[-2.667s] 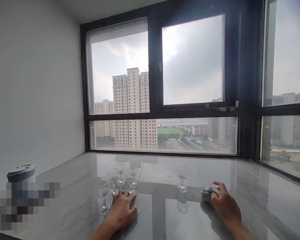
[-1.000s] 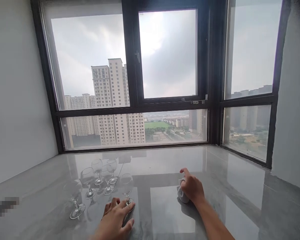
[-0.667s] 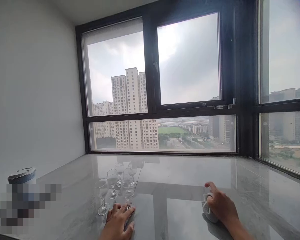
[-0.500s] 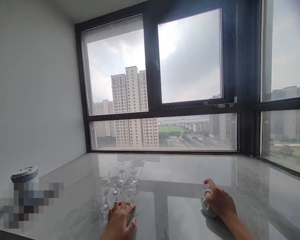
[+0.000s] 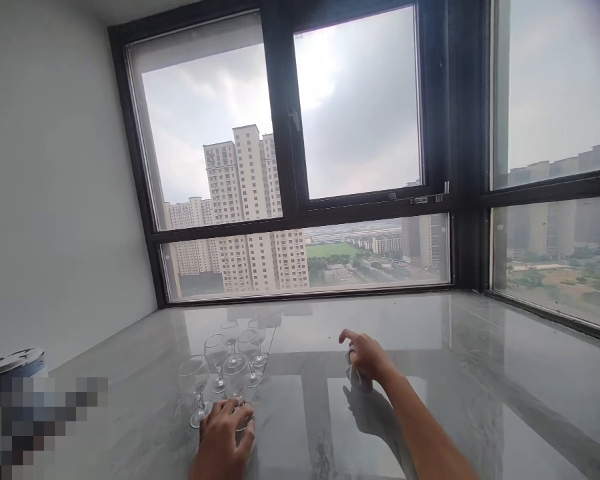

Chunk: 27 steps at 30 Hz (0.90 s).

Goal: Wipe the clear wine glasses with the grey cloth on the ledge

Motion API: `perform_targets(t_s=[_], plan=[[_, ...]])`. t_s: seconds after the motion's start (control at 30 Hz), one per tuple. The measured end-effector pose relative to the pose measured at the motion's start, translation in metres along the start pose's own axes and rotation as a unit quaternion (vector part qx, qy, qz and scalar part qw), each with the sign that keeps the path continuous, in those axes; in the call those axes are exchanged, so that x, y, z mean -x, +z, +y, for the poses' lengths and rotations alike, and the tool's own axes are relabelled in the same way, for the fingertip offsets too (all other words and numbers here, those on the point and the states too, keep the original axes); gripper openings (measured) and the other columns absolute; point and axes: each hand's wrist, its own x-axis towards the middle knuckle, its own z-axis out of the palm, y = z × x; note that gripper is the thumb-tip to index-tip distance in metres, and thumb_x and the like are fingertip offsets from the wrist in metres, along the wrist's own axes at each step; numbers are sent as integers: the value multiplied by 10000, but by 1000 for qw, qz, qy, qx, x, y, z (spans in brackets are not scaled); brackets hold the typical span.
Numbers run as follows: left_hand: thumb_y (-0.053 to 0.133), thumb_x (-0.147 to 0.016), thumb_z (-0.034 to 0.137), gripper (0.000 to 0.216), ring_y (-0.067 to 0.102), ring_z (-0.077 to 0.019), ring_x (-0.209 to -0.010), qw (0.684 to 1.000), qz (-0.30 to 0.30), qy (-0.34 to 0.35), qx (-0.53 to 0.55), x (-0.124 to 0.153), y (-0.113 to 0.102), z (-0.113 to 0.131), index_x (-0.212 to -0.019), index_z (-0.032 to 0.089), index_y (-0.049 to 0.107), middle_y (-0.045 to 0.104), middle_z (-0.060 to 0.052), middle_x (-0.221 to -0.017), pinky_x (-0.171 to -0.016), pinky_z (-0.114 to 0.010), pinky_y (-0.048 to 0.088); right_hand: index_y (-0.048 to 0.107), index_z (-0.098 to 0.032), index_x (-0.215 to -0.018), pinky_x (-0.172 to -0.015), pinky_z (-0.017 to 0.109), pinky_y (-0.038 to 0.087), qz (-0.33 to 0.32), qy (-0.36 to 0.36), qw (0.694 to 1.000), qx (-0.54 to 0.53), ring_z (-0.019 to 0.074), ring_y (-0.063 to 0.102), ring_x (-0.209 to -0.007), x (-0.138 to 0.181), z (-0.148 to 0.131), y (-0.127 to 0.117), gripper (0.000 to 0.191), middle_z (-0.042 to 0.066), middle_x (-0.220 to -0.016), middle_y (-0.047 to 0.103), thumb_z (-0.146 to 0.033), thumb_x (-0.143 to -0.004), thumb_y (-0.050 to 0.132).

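With our left hand [image 5: 224, 430], we are resting half-curled fingers at the nearest glass's [image 5: 236, 375] foot, probably for steadiness (whether they're gripping, we cannot tell). Our right hand [image 5: 370, 358] is clutching a cloth [image 5: 353, 373], 1 finger sticking out. Another 5 glasses [image 5: 215, 351] are standing close by on the bench [image 5: 287, 420].

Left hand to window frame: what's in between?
Head view: one stemmed glass right at the left hand; beyond it, more glasses, then a stretch of grey counter up to the window frame.
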Motion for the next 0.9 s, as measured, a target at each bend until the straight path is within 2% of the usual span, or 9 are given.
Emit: perform_targets(t_s=[0.13, 0.23, 0.33, 0.47, 0.57, 0.67, 0.77, 0.83, 0.9], plan=[[496, -868, 319, 257, 610, -290, -1131, 999, 35, 6, 38, 0, 0, -7, -854, 264, 747, 749, -56, -1085, -968, -419, 406, 695, -245, -984, -668, 256, 317, -20, -2, 999, -35, 176, 566, -753, 4, 7, -7, 503, 16, -771, 676, 1, -619, 452], [510, -872, 380, 291, 670, -262, -941, 995, 73, 16, 70, -1, 2, -12, -703, 247, 707, 763, -52, -909, -884, -357, 451, 703, -242, -950, -646, 253, 312, -28, -9, 997, -66, 171, 548, -722, 4, 1, -7, 488, 13, -739, 657, -4, -603, 456], [507, -858, 431, 387, 638, -212, -676, 990, 107, 21, 86, -1, 6, -14, -542, 230, 607, 691, -32, -656, -737, -299, 464, 707, -235, -904, -628, 255, 309, -31, -9, 995, -97, 170, 533, -691, 3, -3, -7, 453, 20, -720, 647, -16, -586, 470], [537, -802, 523, 459, 546, -178, -533, 988, 114, -19, 102, -2, 8, -19, -457, 224, 489, 579, -3, -500, -605, -271, 420, 705, -229, -872, -635, 253, 328, -26, -3, 990, -139, 174, 532, -709, 2, 0, -4, 423, 26, -737, 642, -41, -559, 492], [562, -777, 545, 447, 547, -170, -544, 984, 75, -34, 158, -2, 7, -23, -485, 222, 463, 571, 10, -503, -588, -254, 416, 693, -216, -842, -609, 245, 339, -29, 0, 984, -176, 161, 506, -640, -1, 1, 2, 393, -4, -632, 566, -60, -552, 479], [576, -791, 461, 371, 565, -159, -588, 975, 38, 4, 221, -7, 6, -17, -542, 220, 444, 579, 23, -552, -611, -235, 432, 679, -199, -848, -569, 236, 344, -25, 4, 977, -213, 147, 464, -555, -4, -2, 8, 378, -35, -551, 466, -80, -572, 450], [575, -818, 367, 215, 575, -149, -617, 967, 18, 67, 247, -22, 10, 9, -678, 223, 497, 604, 33, -638, -585, -217, 416, 669, -195, -848, -588, 237, 359, 3, 10, 974, -227, 148, 468, -562, -5, -6, 10, 359, -36, -562, 461, -91, -588, 443], [556, -845, 329, 103, 552, -130, -570, 962, 10, 101, 254, -38, 15, 33, -858, 227, 554, 647, 37, -712, -557, -213, 399, 663, -208, -854, -633, 242, 366, 34, 21, 974, -221, 160, 492, -617, -4, -7, 10, 359, -29, -581, 488, -95, -585, 454], [520, -877, 304, 181, 522, -117, -525, 958, 17, 130, 256, -56, 22, 56, -1039, 235, 564, 677, 38, -765, -575, -222, 410, 656, -226, -875, -665, 249, 360, 67, 38, 975, -210, 173, 509, -669, -2, -5, 8, 380, -21, -609, 524, -99, -573, 464]])
